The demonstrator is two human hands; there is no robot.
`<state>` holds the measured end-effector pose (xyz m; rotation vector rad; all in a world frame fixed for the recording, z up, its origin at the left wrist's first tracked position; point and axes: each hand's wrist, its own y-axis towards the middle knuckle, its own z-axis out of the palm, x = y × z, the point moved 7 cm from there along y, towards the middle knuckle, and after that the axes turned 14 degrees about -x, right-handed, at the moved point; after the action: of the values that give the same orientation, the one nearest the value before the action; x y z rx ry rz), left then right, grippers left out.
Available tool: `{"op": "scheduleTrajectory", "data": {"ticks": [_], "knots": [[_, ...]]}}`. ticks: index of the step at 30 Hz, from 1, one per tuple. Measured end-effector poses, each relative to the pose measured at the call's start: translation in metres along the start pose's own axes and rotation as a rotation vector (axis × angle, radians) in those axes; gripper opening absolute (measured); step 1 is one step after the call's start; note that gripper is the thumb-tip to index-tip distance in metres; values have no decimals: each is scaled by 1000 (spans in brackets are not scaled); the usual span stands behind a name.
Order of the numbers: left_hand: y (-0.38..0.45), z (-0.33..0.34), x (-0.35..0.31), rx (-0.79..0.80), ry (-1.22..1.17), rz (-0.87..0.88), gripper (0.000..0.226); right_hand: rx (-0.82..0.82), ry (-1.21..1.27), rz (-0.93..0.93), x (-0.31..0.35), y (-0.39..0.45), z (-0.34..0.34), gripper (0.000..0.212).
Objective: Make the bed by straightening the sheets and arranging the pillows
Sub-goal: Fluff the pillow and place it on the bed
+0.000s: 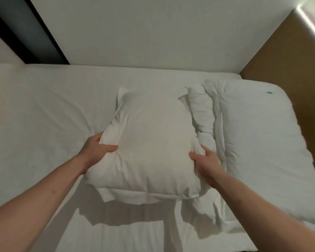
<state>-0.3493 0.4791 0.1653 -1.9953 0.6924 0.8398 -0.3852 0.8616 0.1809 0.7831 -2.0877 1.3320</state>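
Pillow held up over bed, both hands.
My left hand [100, 148] and right hand [206, 163] each had a grip pinching the white pillow [153, 148] at its sides, above the sheet [44, 115]; second pillow [258, 128] lay by the headboard [289, 57].

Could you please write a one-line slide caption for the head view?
Both hands, left and right, grip a white pillow above the sheet.

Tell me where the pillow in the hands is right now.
In the head view the held pillow is at centre, above the sheet, gripped by the left hand and right hand, just left of the second pillow.
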Motion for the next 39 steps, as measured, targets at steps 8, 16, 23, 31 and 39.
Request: {"op": "scheduleTrajectory", "data": {"ticks": [8, 16, 23, 31, 39], "knots": [[-136, -11, -136, -147, -38, 270, 26, -15, 18, -204, 62, -48, -109, 31], [-239, 90, -242, -109, -227, 510, 23, -215, 1, -371, 116, -53, -289, 40], [-273, 227, -274, -122, -256, 556, 20, -433, -74, -446, 123, -34, -411, 40], [-259, 367, -175, 221, 403, 305, 70, -428, -570, -138, 16, 57, -473, 53], [-270, 386, -159, 370, 518, 307, 93, -420, -762, -314, -7, 75, -419, 75]]}}
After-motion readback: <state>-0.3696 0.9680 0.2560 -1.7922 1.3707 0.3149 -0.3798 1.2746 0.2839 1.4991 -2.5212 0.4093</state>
